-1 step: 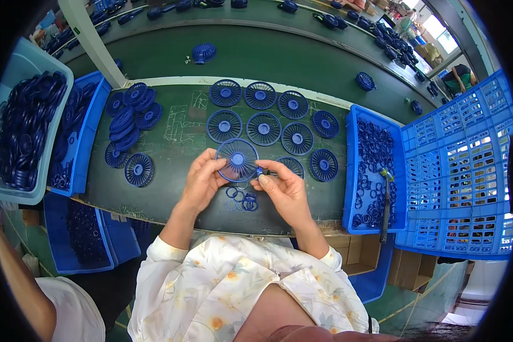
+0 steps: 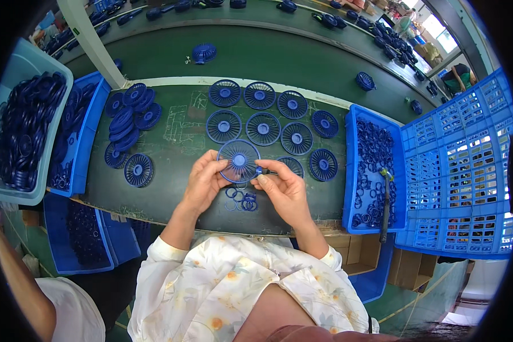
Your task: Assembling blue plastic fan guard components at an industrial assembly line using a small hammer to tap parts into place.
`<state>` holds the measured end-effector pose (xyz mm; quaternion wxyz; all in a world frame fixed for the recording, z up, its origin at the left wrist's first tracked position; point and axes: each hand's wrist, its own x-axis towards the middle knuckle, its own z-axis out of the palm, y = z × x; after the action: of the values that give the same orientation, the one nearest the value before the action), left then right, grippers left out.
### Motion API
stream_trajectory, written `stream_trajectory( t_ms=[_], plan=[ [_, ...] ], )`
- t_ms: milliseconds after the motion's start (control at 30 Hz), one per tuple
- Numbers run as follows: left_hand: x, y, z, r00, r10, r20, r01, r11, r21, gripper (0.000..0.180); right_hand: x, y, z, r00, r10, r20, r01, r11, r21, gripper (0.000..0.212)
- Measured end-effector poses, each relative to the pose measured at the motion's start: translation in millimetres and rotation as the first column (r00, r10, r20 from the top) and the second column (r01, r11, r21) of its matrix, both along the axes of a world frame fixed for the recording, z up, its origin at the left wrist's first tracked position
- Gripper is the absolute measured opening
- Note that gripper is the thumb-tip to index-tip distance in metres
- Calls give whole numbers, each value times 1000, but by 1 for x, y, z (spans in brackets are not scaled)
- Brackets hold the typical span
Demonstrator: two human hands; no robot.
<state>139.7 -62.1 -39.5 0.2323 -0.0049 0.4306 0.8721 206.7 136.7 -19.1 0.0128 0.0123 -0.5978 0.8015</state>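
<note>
Over the near middle of the table, my left hand [image 2: 202, 179] pinches the left rim of a round blue fan grille [image 2: 239, 161], its slotted face tilted up. My right hand [image 2: 283, 188] is closed, thumb and index finger gripping a small blue piece [image 2: 259, 170] at the grille's right edge. Fingertips partly cover that piece, and whether it touches the grille I cannot tell. Below the grille lie several small blue rings [image 2: 242, 199]. Beyond my hands, several more grilles, among them one grille [image 2: 263, 129], lie face up in rough rows.
Stacked grilles [image 2: 125, 122] occupy the table's left side, beside a blue bin [image 2: 91, 139] and a pale tub [image 2: 43, 194] of dark rings. At right, a blue tray [image 2: 347, 171] holds small rings and a hammer [image 2: 386, 205], next to an upright crate [image 2: 456, 171]. Someone's arm [image 2: 23, 273] shows lower left.
The grille in my left hand has shifted very slightly to the right. Both hands keep their grips, and the things on the table have not moved.
</note>
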Motion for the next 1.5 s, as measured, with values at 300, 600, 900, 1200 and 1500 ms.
stream_trajectory(
  t_ms=[300, 600, 900, 1200, 1500],
  plan=[
    [9, 17, -5, 1000, -3, -16, 2, 997, -72, 23, -8, -1, 20, 930, -89, -358, 297, 755, 584, 29],
    [-7, 10, -6, 899, 149, -411, -284, 914, -289, 26, 8, 21, -3, 957, -236, -172, 287, 865, 412, 28],
    [-96, -25, -8, 597, -202, -777, -788, 38, -615, 27, 23, 33, -19, 948, -314, -57, 312, 869, 384, 26],
    [-118, -48, 4, 623, -241, -744, -757, 54, -651, 41, 19, 38, -34, 955, -296, -23, 286, 896, 340, 26],
    [-146, -82, 24, 674, -170, -719, -739, -147, -658, 57, 1, 23, -32, 968, -252, -7, 243, 923, 300, 27]
  ],
)
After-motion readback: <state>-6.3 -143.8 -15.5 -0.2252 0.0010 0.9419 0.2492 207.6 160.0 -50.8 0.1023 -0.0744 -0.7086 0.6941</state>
